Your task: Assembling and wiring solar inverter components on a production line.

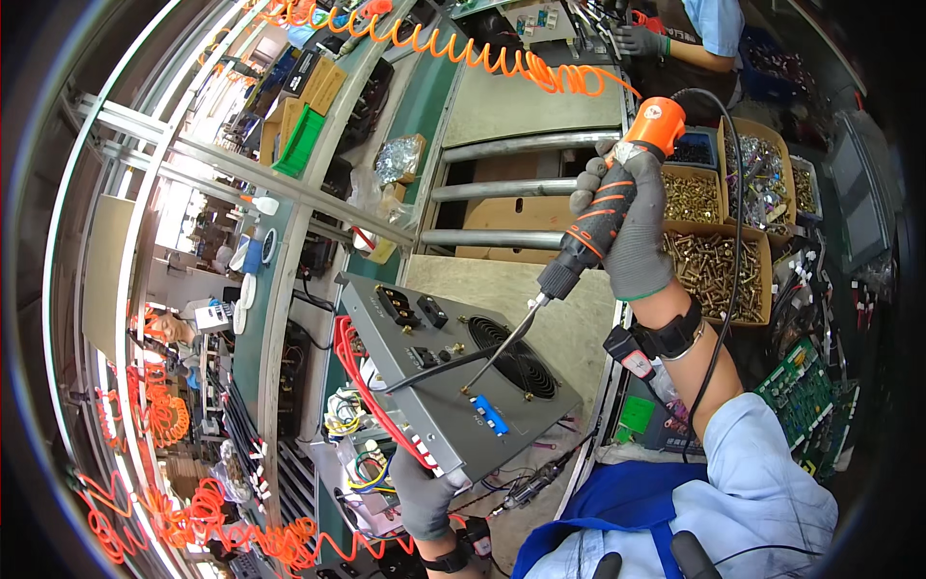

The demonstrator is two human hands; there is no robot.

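Observation:
My right hand [638, 227], in a grey glove, is wrapped round an orange and black electric screwdriver [600, 220]. Its long thin bit slants down to the left, and the tip meets the panel near a blue part [490, 415]. That panel belongs to a grey metal case [434, 357] with a round black fan grille [511, 357] and several black sockets. At the case's lower left edge my gloved left hand [422, 497] grips it, some fingers hidden behind. Red wires [362, 376] run down the left side toward this hand. A black cable crosses in front of the panel.
Cardboard boxes of brass-coloured screws [714, 270] stand at the right, near a green circuit board [796, 391]. Metal rollers [502, 190] lie beyond the case. An orange coiled hose [453, 48] hangs across the top. Another person's gloved hand [641, 41] is at the far right.

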